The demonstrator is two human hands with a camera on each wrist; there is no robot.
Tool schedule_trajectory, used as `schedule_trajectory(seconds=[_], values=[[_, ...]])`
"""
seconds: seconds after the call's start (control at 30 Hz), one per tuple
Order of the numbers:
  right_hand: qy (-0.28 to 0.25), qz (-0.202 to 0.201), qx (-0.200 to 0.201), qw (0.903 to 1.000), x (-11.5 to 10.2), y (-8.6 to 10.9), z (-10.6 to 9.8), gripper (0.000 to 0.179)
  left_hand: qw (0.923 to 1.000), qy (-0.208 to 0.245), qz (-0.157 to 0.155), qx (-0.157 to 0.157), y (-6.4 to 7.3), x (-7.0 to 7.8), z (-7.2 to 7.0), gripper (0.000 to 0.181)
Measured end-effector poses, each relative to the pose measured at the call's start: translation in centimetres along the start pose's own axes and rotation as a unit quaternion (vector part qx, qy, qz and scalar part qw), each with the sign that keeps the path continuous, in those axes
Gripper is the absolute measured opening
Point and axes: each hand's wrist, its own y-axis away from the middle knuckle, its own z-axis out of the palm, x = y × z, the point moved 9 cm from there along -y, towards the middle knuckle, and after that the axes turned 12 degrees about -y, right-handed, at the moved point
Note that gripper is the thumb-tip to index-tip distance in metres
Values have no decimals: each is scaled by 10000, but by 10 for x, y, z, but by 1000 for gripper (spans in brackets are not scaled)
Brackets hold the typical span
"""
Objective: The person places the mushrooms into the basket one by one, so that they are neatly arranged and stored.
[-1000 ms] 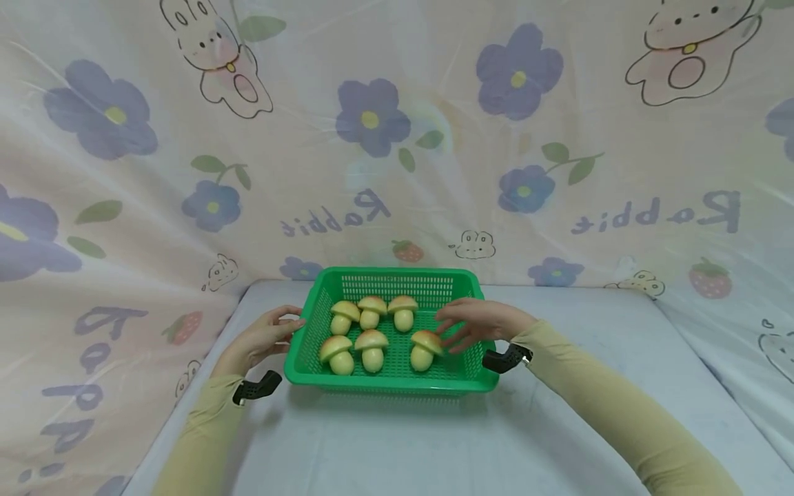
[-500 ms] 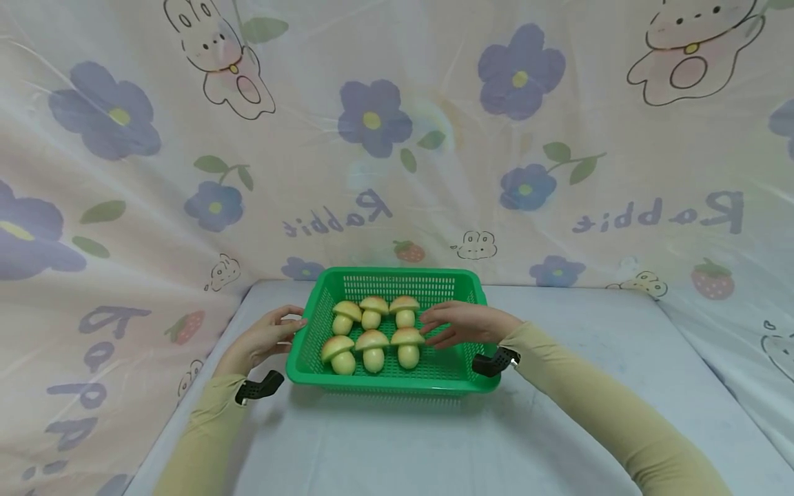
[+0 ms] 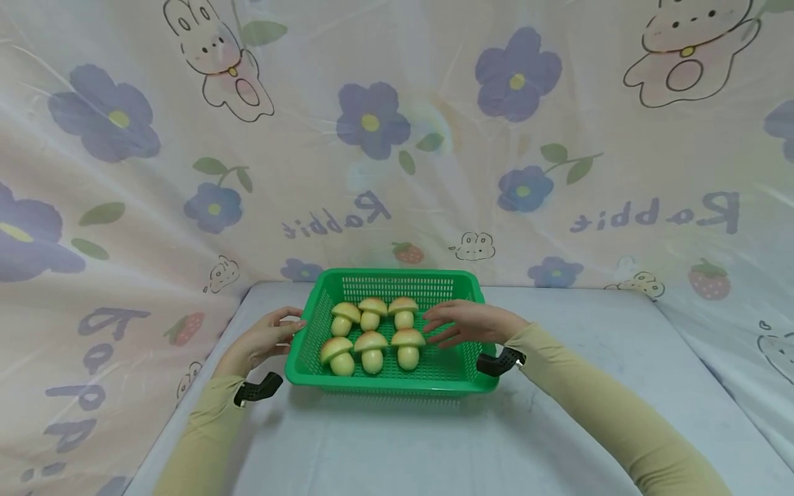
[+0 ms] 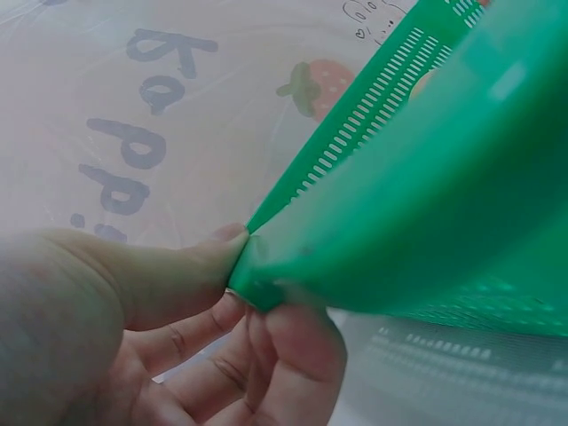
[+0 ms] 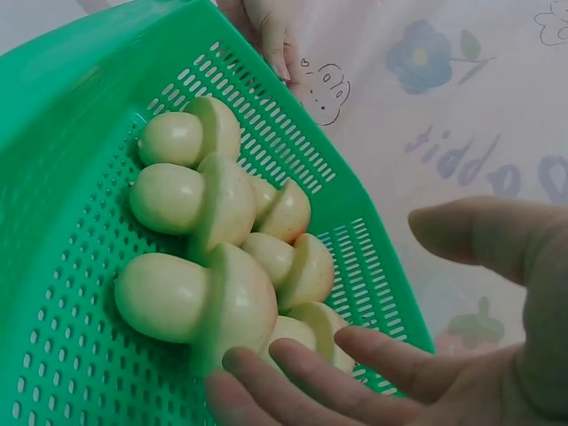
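Note:
A green plastic basket with slotted walls holds several toy mushrooms with pale stems and yellow caps tinged orange, in two rows toward its left. My left hand pinches the basket's left rim; the left wrist view has the thumb above and curled fingers below the green edge. Over the basket's right half is my right hand, fingers extended and thumb spread. Its fingertips lie right beside the front-row right mushroom and back-row right mushroom; whether they touch I cannot tell.
Under the basket is a table with a white cover. A curtain printed with flowers, rabbits and strawberries hangs behind and to the left. A black wrist camera sits on the left wrist, another black camera on the right.
The front-row right mushroom has shifted left, up beside its row neighbour. My right hand moved left with it, then drew back slightly to the right. My left hand stays at the rim.

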Motion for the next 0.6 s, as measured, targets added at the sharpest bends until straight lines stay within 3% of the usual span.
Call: schedule_trajectory(seconds=[0.3,0.6], values=[[-118,-125,169,9997,-9,10,-9,50,9999,-80,105,-33,-2,1,2,53],[-145,-476,86,9987,-25,41,-16,46,9997,-95,242,-10,0,-6,-5,51]])
